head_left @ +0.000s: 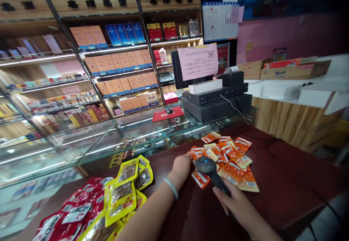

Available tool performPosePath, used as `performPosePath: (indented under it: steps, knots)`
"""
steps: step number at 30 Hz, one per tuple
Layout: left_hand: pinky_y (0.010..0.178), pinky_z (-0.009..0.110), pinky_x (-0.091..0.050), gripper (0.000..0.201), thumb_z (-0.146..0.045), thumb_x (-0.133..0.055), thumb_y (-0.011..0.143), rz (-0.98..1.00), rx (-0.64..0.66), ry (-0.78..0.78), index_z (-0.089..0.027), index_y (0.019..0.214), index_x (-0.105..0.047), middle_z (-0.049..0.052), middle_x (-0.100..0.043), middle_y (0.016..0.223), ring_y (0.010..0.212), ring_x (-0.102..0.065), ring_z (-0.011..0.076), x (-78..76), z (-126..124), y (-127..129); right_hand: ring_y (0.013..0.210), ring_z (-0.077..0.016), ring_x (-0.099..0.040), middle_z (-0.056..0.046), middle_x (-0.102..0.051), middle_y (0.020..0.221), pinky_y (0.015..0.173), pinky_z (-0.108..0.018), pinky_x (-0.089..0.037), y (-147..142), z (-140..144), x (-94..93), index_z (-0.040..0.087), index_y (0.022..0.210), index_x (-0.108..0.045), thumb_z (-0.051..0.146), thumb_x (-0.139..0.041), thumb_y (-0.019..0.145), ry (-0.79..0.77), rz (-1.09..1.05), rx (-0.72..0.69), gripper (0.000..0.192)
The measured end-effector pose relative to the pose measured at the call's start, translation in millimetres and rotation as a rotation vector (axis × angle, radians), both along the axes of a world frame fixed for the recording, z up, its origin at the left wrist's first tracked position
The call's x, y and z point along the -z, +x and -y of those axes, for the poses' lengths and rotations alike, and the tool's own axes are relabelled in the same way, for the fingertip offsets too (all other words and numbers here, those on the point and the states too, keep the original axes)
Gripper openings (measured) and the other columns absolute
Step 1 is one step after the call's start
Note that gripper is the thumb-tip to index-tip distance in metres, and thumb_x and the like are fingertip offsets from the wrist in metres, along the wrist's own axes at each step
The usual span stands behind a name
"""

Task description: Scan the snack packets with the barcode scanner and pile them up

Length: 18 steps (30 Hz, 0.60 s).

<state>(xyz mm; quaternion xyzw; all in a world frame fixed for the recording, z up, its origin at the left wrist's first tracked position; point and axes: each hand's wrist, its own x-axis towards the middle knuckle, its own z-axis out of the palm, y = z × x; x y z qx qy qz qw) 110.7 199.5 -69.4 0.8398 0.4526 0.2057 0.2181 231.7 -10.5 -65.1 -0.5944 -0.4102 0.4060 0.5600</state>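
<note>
My right hand (231,199) is wrapped round the handle of a dark handheld barcode scanner (206,165), its head over the orange packets with a small blue light on top. My left hand (182,165), with a pale bangle on the wrist, is closed at the left edge of the pile, on a small orange snack packet (192,150); its fingertips are partly hidden. Several orange and cream snack packets (236,156) lie loosely heaped ahead of both hands. Left of my left forearm lie yellow snack packets (122,199) with clear windows and red snack packets (79,206).
The dark red tabletop (289,175) borders a glass display counter (103,133). A cash register (215,102) with a paper-covered monitor (197,64) stands behind, near a mouse (169,111) on a red mat. Cables trail along the right. Boxed goods fill the back shelves; cardboard boxes (291,71) stand right.
</note>
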Motion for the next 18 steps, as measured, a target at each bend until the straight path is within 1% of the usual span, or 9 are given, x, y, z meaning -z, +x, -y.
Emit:
performPosePath:
  steps: [2,4,6,9,10,11,14,16,18]
  knots:
    - [0.097,0.041,-0.046,0.014,-0.023,-0.06,0.083,0.061,-0.007,-0.007,-0.02,0.085,-0.074,0.014,-0.074,0.085,0.094,-0.069,0.0296,-4.8,6,-9,0.042,-0.015,-0.042,0.008,-0.043,0.048,0.043,-0.026,-0.033,-2,1,-0.1,0.019,0.119,-0.063,0.068,-0.061,0.078,0.011,0.007,0.007,0.064]
    - [0.095,0.037,-0.048,0.017,-0.025,-0.06,0.084,0.217,-0.03,-0.067,-0.02,0.09,-0.075,0.013,-0.075,0.092,0.096,-0.069,0.0273,-9.0,10,-20,0.043,-0.0147,-0.041,0.008,-0.042,0.049,0.044,-0.026,-0.033,-3,2,0.6,0.019,0.117,-0.063,0.068,-0.062,0.078,0.02,0.008,0.013,0.063]
    - [0.085,0.034,-0.052,0.023,-0.026,-0.058,0.087,0.463,-0.11,-0.26,-0.02,0.103,-0.073,0.011,-0.075,0.098,0.09,-0.07,0.0236,-9.8,14,-32,0.044,-0.0138,-0.039,0.009,-0.04,0.051,0.045,-0.026,-0.032,-4,3,0.9,0.017,0.114,-0.063,0.067,-0.061,0.079,0.027,-0.001,0.003,0.061]
    - [0.068,0.028,-0.055,0.036,-0.026,-0.054,0.09,0.822,-0.236,-0.65,-0.021,0.125,-0.062,0.01,-0.074,0.101,0.074,-0.071,0.0169,-3.8,22,-48,0.047,-0.0134,-0.038,0.01,-0.038,0.054,0.047,-0.026,-0.032,-9,3,-1.1,0.016,0.113,-0.059,0.063,-0.06,0.083,0.04,-0.027,-0.025,0.056]
    - [0.066,0.027,-0.055,0.039,-0.026,-0.055,0.09,0.914,-0.253,-0.733,-0.021,0.128,-0.059,0.009,-0.073,0.103,0.073,-0.07,0.0153,-0.8,26,-52,0.048,-0.0135,-0.039,0.01,-0.038,0.055,0.047,-0.026,-0.033,-12,3,-2.5,0.016,0.114,-0.059,0.062,-0.059,0.084,0.045,-0.031,-0.033,0.055]
    - [0.065,0.025,-0.055,0.041,-0.027,-0.057,0.089,0.987,-0.261,-0.78,-0.022,0.13,-0.057,0.009,-0.073,0.105,0.073,-0.07,0.0142,2.1,29,-55,0.048,-0.0136,-0.039,0.01,-0.039,0.055,0.048,-0.026,-0.033,-15,3,-3.9,0.016,0.114,-0.058,0.062,-0.059,0.084,0.049,-0.033,-0.039,0.054]
    - [0.066,0.024,-0.055,0.044,-0.026,-0.062,0.087,1.097,-0.278,-0.809,-0.023,0.13,-0.057,0.009,-0.071,0.11,0.076,-0.071,0.0131,7.2,38,-61,0.046,-0.0138,-0.04,0.009,-0.041,0.054,0.047,-0.026,-0.033,-26,1,-7.8,0.017,0.118,-0.058,0.064,-0.059,0.082,0.047,-0.02,-0.035,0.059]
    - [0.067,0.024,-0.056,0.043,-0.026,-0.062,0.087,1.122,-0.253,-0.823,-0.024,0.13,-0.057,0.009,-0.071,0.112,0.078,-0.072,0.014,7.4,42,-62,0.045,-0.0144,-0.041,0.009,-0.042,0.053,0.047,-0.026,-0.033,-32,-1,-9.1,0.017,0.12,-0.058,0.065,-0.059,0.081,0.047,-0.002,-0.031,0.062]
    - [0.067,0.025,-0.056,0.043,-0.027,-0.062,0.087,1.144,-0.214,-0.842,-0.023,0.13,-0.057,0.009,-0.071,0.112,0.079,-0.072,0.0146,6.6,44,-62,0.047,-0.0151,-0.043,0.009,-0.043,0.053,0.049,-0.027,-0.035,-36,-1,-9.0,0.018,0.119,-0.059,0.065,-0.059,0.082,0.048,0.023,-0.056,0.06]
